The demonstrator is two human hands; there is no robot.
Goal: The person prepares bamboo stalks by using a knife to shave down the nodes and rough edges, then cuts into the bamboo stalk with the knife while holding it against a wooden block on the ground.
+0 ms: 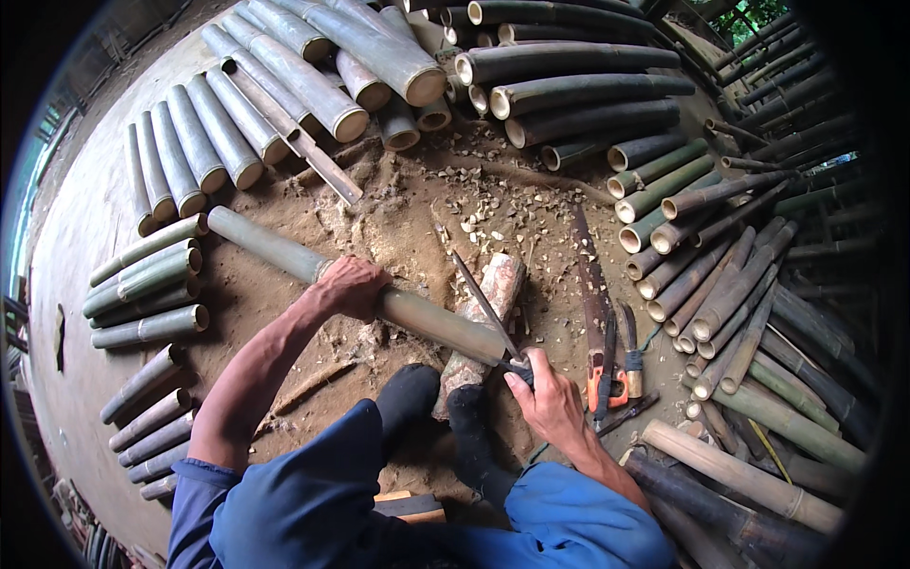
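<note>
Bamboo pole (pixel 284 254) lies diagonally from centre left toward frame centre, its near end propped on a wood block (pixel 483 318) set on the dirt floor. Judged stiff, hollow, fairly light for its length, skin smooth and likely slippery; best held mid-length with a full wrap. Left hand (pixel 353 287) does so, fingers clenched over the pole, forearm extended from lower left. Right hand (pixel 550 403) at lower centre, fingers closed around the handle of a blade (pixel 482 303) laid against the pole's end, wrist bent inward.
</note>
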